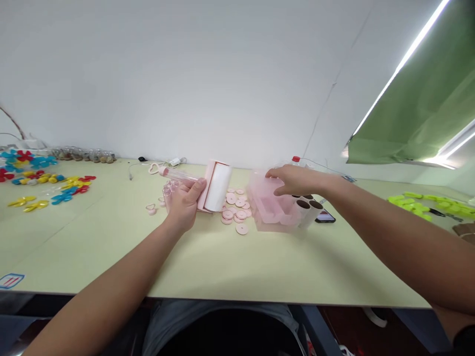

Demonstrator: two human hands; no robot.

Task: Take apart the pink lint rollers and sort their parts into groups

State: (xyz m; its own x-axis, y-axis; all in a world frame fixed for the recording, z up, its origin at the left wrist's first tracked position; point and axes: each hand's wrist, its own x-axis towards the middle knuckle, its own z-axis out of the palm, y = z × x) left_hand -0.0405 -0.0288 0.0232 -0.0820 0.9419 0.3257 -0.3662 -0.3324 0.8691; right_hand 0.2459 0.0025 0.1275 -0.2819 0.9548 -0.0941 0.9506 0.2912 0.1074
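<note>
My left hand (pixel 184 201) grips a lint roller (pixel 217 187) with a white paper roll in a pink frame; its clear handle (pixel 178 174) sticks out to the left. My right hand (pixel 295 180) rests on top of a stack of translucent pink plastic covers (pixel 272 207), fingers curled over the far edge. Between the two lie several round pink caps (pixel 237 210) scattered on the pale green table (pixel 230 262).
White paper rolls with brown cores (pixel 309 210) stand right of the pink covers, beside a phone (pixel 325 216). Small clear and pink parts (pixel 158 203) lie left of my hand. Coloured plastic pieces (pixel 44 183) fill the far left, green ones (pixel 432 205) the far right.
</note>
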